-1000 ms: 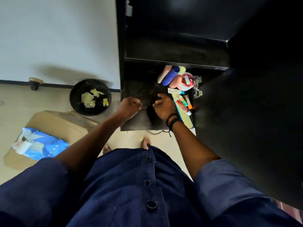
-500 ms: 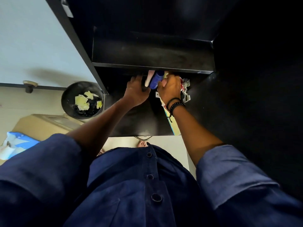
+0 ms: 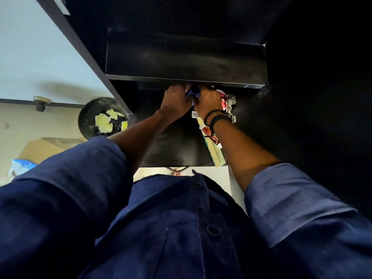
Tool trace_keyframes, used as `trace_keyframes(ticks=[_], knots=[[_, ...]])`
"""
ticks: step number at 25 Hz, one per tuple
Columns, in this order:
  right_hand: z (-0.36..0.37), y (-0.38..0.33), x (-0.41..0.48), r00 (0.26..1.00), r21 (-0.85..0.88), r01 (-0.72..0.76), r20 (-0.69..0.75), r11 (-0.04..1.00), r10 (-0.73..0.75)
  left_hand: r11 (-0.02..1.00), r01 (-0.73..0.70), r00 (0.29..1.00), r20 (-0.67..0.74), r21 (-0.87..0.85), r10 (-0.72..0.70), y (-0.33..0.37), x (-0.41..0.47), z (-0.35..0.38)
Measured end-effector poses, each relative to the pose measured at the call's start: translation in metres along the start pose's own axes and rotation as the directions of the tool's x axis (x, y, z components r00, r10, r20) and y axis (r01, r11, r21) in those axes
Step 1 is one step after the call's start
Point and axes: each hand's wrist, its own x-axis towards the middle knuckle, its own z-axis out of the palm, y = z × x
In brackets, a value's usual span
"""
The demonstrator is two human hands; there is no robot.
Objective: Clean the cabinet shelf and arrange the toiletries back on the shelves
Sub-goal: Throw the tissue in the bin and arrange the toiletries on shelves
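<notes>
Presently I am flanking the rigid, probably light and slippery blue bottle (image 3: 193,92) mid-body with left hand (image 3: 174,100) and right hand (image 3: 207,101); I cannot tell finger closure.

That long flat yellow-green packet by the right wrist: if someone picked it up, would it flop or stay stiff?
The packet looks thin and flat, so probably light. Its edges run straight along the shelf, hinting at card-like stiffness, though it may bend a little. Lying flat, it should slide rather than roll.
</notes>
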Motion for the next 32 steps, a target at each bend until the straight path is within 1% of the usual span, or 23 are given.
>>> trace_keyframes(ticks=[2, 4, 5, 8, 11, 14, 17, 20, 24, 29, 32], knots=[[0.0, 0.0, -0.001, 1.0, 0.027, -0.005, -0.001, 1.0, 0.005, 1.0, -0.011, 0.999, -0.053, 0.007, 0.012, -0.001, -0.004, -0.001], [0.001, 0.0, -0.004, 0.999, 0.107, -0.004, -0.034, 0.994, 0.008, 1.0, -0.008, 0.996, -0.084, -0.006, 0.008, -0.004, -0.008, -0.005], [0.002, -0.001, -0.007, 0.998, 0.162, 0.006, -0.057, 0.987, 0.003, 0.999, -0.027, 0.996, -0.089, -0.022, 0.025, -0.006, -0.012, -0.01], [0.002, -0.005, -0.024, 0.996, 0.313, 0.043, -0.086, 0.949, -0.017, 0.985, -0.154, 0.984, -0.102, -0.076, 0.146, -0.012, -0.031, -0.025], [-0.004, -0.016, -0.046, 0.994, 0.425, 0.099, -0.082, 0.9, -0.07, 0.974, -0.194, 0.969, -0.175, -0.114, 0.172, -0.014, -0.059, -0.046], [-0.029, -0.04, -0.065, 0.981, 0.485, 0.191, -0.125, 0.853, -0.149, 0.967, -0.226, 0.95, -0.244, -0.116, 0.193, -0.015, -0.085, -0.076], [-0.064, -0.073, -0.08, 0.966, 0.538, 0.259, -0.154, 0.802, -0.208, 0.96, -0.255, 0.94, -0.263, -0.113, 0.218, -0.014, -0.107, -0.116], [-0.103, -0.112, -0.092, 0.948, 0.555, 0.316, -0.215, 0.77, -0.234, 0.936, -0.304, 0.918, -0.317, -0.178, 0.238, -0.004, -0.127, -0.162], [-0.155, -0.164, -0.107, 0.896, 0.6, 0.425, -0.384, 0.677, -0.223, 0.877, -0.408, 0.854, -0.447, -0.255, 0.268, 0.017, -0.144, -0.224], [-0.205, -0.209, -0.127, 0.811, 0.556, 0.525, -0.556, 0.644, -0.181, 0.824, -0.532, 0.747, -0.566, -0.193, 0.35, 0.04, -0.164, -0.283], [-0.233, -0.23, -0.132, 0.767, 0.559, 0.562, -0.629, 0.61, -0.13, 0.774, -0.613, 0.672, -0.618, -0.156, 0.408, 0.054, -0.169, -0.312]])
